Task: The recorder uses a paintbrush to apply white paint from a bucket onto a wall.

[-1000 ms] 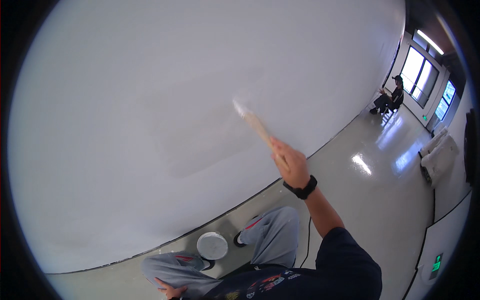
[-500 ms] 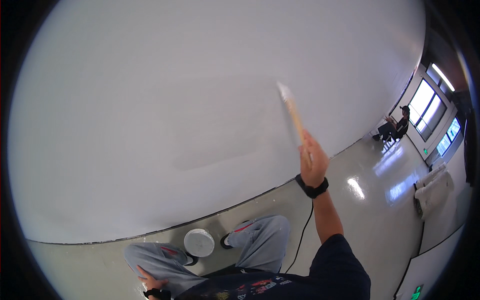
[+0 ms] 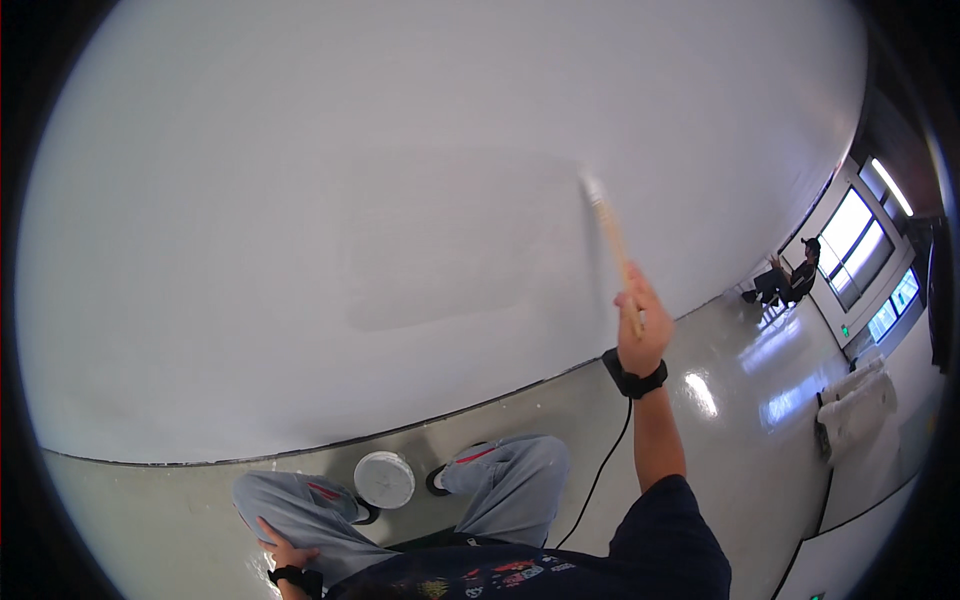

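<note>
My right hand point(image 3: 645, 315) is closed round the wooden handle of a paintbrush point(image 3: 611, 230). The brush's white bristle end touches, or comes very near, the large pale wall point(image 3: 250, 250) in front of me. To the left of the brush tip, a greyer, damp-looking patch point(image 3: 440, 240) shows on the wall. My left hand point(image 3: 287, 549) rests on my left thigh with its fingers apart and nothing in it. Between my feet stands a round white bucket point(image 3: 384, 480) with whitish contents or a lid; which one I cannot tell.
The wall meets the glossy floor point(image 3: 700, 440) along a dark edge. A black cable point(image 3: 600, 480) runs over the floor beside my right leg. Far right, a person point(image 3: 795, 275) sits on a chair near windows point(image 3: 857, 240). Closer on that side is a pale draped bundle point(image 3: 858, 410).
My right hand has moved the paintbrush slightly to the right along the wall. The view has shifted a little. My left hand stays on my thigh.
</note>
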Demonstrator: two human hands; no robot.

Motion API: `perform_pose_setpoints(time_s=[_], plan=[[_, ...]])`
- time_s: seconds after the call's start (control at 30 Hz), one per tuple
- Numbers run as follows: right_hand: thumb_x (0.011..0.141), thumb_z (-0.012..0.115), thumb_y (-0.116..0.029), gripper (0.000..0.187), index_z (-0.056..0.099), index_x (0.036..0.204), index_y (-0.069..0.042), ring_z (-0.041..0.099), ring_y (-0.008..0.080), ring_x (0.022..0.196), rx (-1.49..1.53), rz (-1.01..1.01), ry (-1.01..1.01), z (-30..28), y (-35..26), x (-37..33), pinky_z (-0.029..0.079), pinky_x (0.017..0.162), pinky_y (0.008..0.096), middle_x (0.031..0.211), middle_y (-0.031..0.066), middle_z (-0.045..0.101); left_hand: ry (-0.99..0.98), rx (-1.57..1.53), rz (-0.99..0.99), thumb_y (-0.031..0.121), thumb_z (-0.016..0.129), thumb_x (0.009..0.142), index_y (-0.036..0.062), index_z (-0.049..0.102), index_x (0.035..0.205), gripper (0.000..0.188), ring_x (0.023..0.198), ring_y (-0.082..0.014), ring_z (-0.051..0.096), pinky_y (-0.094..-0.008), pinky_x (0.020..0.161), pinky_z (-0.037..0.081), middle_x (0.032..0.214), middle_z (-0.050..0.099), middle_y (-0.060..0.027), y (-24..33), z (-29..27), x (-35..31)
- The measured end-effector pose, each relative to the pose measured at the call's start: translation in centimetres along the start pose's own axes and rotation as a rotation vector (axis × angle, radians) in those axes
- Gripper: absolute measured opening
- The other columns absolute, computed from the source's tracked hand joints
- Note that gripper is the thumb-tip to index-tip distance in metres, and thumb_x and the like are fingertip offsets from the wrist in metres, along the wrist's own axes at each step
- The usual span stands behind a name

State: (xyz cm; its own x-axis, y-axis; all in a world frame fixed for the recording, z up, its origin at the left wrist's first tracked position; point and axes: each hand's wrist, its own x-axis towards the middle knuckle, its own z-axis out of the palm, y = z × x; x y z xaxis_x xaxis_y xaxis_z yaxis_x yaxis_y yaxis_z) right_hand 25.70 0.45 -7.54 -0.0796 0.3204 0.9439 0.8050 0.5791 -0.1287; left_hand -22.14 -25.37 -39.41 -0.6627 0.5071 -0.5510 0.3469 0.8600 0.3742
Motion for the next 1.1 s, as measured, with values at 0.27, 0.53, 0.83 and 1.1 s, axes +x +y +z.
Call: perform_pose_setpoints(time_s=[0.27, 0.53, 0.83, 1.1], plan=[[0.071, 0.055, -0.008, 0.012, 0.053, 0.082, -0.005, 0.051, 0.0205, 0.052, -0.064, -0.315, -0.811, 1.0, 0.0, -5.4, 0.039, 0.043, 0.029, 0.086, 0.009, 0.059, 0.024, 0.039, 0.048, 0.007, 0.081, 0.035, 0.0283, -0.023, 0.123, 0.138, 0.109, -0.0384, 0.038, -0.0391, 0.089, 0.035, 0.128, -0.009, -0.0308, -0.4, 0.4, 0.5], [0.071, 0.056, -0.006, 0.006, 0.051, 0.075, -0.004, 0.053, 0.0214, 0.053, 0.073, -0.108, 0.131, 1.0, -1.3, 1.7, 0.041, 0.045, 0.0276, 0.09, 0.0107, 0.058, 0.05, 0.007, 0.05, 0.006, 0.08, 0.035, 0.0276, -0.022, 0.124, 0.137, 0.108, -0.04, 0.037, -0.0393, 0.09, 0.035, 0.128, -0.007, -0.0316, -0.5, 0.3, 0.0], [0.072, 0.057, -0.01, 0.011, 0.055, 0.082, -0.006, 0.051, 0.0196, 0.05, 0.125, -0.408, -0.918, 2.7, -2.8, -5.4, 0.039, 0.042, 0.0287, 0.082, 0.0069, 0.059, 0.04, -0.018, 0.071, 0.005, 0.08, 0.036, 0.0277, -0.021, 0.124, 0.136, 0.109, -0.0393, 0.036, -0.0391, 0.089, 0.035, 0.128, -0.009, -0.0306, -0.3, 0.0, 0.1], [0.071, 0.061, -0.009, 0.032, 0.051, 0.101, -0.004, 0.058, 0.0297, 0.081, -0.073, -0.044, -0.137, 0.8, -3.1, 1.3, 0.047, 0.063, 0.0251, 0.095, 0.0143, 0.057, 0.034, -0.063, 0.085, 0.004, 0.079, 0.037, 0.0269, -0.018, 0.126, 0.134, 0.111, -0.0405, 0.034, -0.0403, 0.09, 0.034, 0.129, -0.008, -0.0295, 0.3, -0.4, -1.0]])
